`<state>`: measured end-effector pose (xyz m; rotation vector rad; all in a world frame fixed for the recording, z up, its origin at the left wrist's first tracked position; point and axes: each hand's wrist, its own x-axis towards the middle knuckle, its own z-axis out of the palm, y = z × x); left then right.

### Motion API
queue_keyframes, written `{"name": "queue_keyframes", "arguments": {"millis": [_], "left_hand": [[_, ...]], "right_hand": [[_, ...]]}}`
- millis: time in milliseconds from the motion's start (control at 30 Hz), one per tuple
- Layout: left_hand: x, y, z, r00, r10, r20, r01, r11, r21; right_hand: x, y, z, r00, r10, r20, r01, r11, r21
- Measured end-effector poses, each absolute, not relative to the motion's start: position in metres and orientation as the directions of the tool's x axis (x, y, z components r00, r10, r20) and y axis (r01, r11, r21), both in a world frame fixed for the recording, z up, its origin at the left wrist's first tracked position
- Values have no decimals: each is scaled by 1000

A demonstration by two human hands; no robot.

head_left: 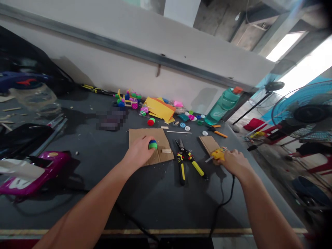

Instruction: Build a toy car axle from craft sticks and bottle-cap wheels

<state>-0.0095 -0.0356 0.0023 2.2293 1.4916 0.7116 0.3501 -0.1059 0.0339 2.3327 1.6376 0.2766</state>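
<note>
My left hand (138,151) rests over a cardboard sheet (155,138), its fingers gripping a small round green-and-blue piece (153,145), possibly stacked bottle caps. My right hand (234,162) holds a yellow hot glue gun (218,154), partly hidden by my fingers, just above a small cardboard piece (208,144). A black cord (222,204) runs from the gun toward the front table edge. Between my hands lie yellow-and-black-handled snips (188,160). A short wooden stick piece (166,150) sits on the cardboard sheet's right part.
The dark grey table (77,207) holds colourful craft pieces, orange-yellow paper (159,109), bottle caps and a green bottle (221,107) along the wall. A magenta plastic part (38,176) lies at the left. A blue fan (303,110) stands beyond the right edge.
</note>
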Motion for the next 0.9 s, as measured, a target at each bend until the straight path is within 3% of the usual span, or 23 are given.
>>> {"name": "queue_keyframes", "arguments": {"millis": [67,133,233,333,467,633,767,900], "left_hand": [[-10,-35,-1,337,919,205,751,-393,530],[-10,-34,-3,353,913,203,750,-406,523],[-10,-34,-5,376,905,200,729,-422,540],[-10,-36,-5,411,891,193,709,-445,547],[-8,-38,-2,439,877,196,708,-472,526],[-5,-40,1,443,886,138,715,-442,543],[-3,-41,0,446,887,118,713,-432,552],[-2,-41,1,447,885,129,703,-437,560]], "right_hand": [[318,-99,49,223,967,125,938,-247,242],[276,-89,56,16,964,267,997,-36,71],[220,-71,44,-267,941,208,940,302,-160],[191,-59,18,-324,932,162,919,351,-178],[188,-57,-4,-284,935,212,907,333,-256],[196,-56,-1,-143,969,203,767,238,-596],[197,-53,7,-59,998,24,500,51,-864],[191,-53,11,-5,979,-202,279,-193,-941]]}}
